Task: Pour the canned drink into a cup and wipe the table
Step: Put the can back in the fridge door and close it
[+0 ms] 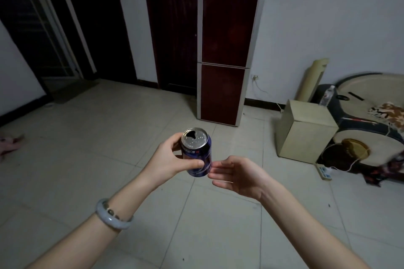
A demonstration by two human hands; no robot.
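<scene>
The left hand (pixel 172 159) grips the blue can (pixel 196 153), its mouth already open, upright in mid-air above the tiled floor (pixel 109 137); the right hand (pixel 238 178) hovers just beside it, fingers relaxed and holding nothing. Neither cup nor table is in view, so the pouring step seems not yet begun, and the next move likely calls for carrying the can level to a cup.

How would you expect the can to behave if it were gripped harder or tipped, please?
The can is open at the top, so tipping it would probably spill any drink inside. Its glossy wall looks smooth, perhaps slippery in the left hand that grips its side. Being round, it would likely roll if laid down.
</scene>
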